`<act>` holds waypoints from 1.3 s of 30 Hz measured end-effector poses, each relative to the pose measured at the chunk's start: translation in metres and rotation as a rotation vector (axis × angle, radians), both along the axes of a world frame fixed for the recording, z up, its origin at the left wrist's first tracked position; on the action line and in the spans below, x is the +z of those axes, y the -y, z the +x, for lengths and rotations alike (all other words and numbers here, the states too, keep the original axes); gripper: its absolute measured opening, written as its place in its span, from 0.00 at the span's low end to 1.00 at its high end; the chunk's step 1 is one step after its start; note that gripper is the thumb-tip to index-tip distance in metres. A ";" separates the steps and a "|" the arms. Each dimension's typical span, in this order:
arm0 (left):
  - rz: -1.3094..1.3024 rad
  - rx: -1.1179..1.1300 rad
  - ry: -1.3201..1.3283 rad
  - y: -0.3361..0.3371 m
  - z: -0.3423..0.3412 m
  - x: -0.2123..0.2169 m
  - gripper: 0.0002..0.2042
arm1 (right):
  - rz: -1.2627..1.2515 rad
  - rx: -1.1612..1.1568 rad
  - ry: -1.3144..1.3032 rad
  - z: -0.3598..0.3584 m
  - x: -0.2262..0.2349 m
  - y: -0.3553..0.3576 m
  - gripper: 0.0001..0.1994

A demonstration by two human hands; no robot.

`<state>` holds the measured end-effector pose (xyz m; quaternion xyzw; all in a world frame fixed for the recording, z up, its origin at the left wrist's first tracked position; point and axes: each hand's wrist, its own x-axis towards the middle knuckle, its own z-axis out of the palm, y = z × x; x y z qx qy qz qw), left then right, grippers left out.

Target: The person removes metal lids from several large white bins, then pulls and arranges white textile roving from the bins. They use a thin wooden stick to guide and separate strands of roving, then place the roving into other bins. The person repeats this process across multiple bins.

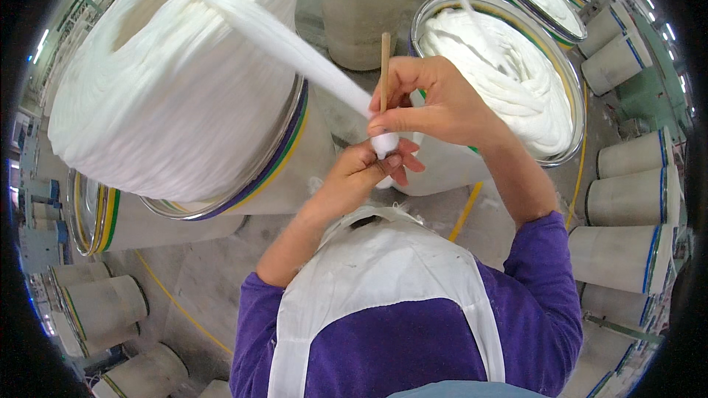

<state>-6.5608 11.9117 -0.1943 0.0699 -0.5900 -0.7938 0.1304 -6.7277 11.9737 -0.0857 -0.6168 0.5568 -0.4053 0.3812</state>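
Note:
In front of my chest, my right hand (435, 99) pinches a thin wooden stick (386, 51) between thumb and fingers. The stick stands nearly upright, with white fibre (385, 144) bunched around its lower end. Just below, my left hand (358, 171) grips the bottom of that bunch by thumb and forefinger, its other fingers loosely spread. A thick white cotton sliver (284, 43) runs from the upper left down to my hands. It comes off the large coil of sliver (199, 96) piled high above a can at the left. My right hand partly hides where sliver and stick meet.
At the right stands an open can (571, 96) heaped with white sliver. Another tall pale can (361, 11) is straight ahead. Several more cans (627, 197) line the right side, and others (107, 306) stand at the lower left. Yellow lines (173, 298) mark the grey floor.

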 end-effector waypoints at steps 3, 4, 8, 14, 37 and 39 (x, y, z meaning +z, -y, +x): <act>0.065 0.037 -0.042 -0.002 -0.002 -0.004 0.13 | -0.121 0.017 -0.005 0.000 -0.002 0.000 0.05; 0.092 0.078 -0.048 -0.004 -0.003 -0.005 0.13 | -0.158 0.054 0.181 0.000 -0.002 0.001 0.05; 0.042 0.138 0.019 -0.010 -0.002 -0.005 0.13 | -0.138 0.020 0.076 -0.001 -0.006 0.002 0.05; -0.002 0.156 0.234 -0.007 0.000 0.001 0.16 | -0.130 -0.093 0.193 0.001 -0.012 0.006 0.08; -0.095 0.062 0.256 0.016 0.014 -0.017 0.24 | -0.522 -0.283 0.493 0.023 0.032 0.055 0.06; -0.083 0.050 0.265 0.020 0.014 -0.042 0.24 | -0.772 -0.199 0.718 0.007 0.050 0.043 0.12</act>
